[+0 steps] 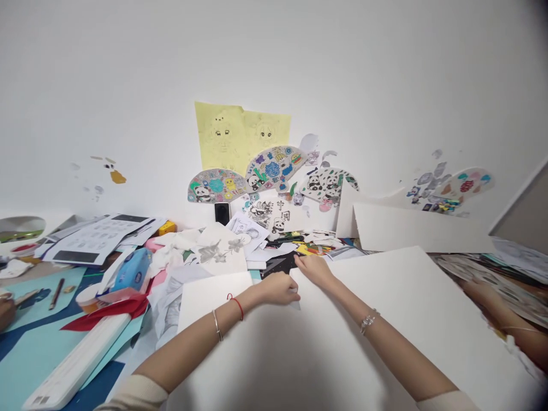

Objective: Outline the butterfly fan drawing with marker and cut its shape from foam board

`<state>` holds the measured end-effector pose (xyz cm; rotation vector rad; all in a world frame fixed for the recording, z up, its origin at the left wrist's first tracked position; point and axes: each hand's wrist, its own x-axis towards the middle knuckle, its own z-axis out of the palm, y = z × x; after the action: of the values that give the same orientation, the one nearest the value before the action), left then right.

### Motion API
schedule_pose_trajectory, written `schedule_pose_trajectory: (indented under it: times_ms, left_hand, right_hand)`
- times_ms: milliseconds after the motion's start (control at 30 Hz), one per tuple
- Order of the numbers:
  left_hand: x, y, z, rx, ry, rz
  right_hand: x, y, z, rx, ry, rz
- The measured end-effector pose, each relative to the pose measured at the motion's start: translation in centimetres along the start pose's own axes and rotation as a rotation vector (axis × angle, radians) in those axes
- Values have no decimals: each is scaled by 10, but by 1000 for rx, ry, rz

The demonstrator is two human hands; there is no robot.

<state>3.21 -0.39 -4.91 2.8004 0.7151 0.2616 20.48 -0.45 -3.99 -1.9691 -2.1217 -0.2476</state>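
Note:
A large white sheet point(363, 348), which may be paper or thin board, spreads out in front of me under both forearms. My left hand point(278, 288) is closed at its far edge, fingers curled, and a small pale corner or flap shows just below the fingertips. Just right of it and slightly farther off, my right hand point(314, 269) is closed on the far edge of the same sheet. Between the two hands the edge is uneven and dark material shows behind it. The fingers hide exactly how the sheet is gripped.
Markers and papers point(317, 248) are heaped behind the sheet. On the left lie a blue tissue pack point(132, 271), a long white box point(81, 362) and printed sheets point(98, 240). Other people's hands show at the far left point(5, 311) and right point(483, 294). Painted fans point(274, 165) lean against the wall.

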Motion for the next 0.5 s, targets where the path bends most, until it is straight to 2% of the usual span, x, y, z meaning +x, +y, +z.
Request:
schedule_pose_trajectory:
  times_ms: [167, 300, 400, 500]
  left_hand:
    - [-17, 5, 24, 73, 45, -63]
    - [-19, 13, 25, 145, 122, -134]
    - [-19, 4, 4, 170, 230, -217]
    - [-25, -36, -35, 174, 399, -461]
  right_hand:
    - [1, -1, 26, 4, -50, 34]
    - [20, 2, 32, 1, -34, 61]
    - [36, 9, 34, -8, -14, 96]
    - [46, 20, 42, -10, -27, 134]
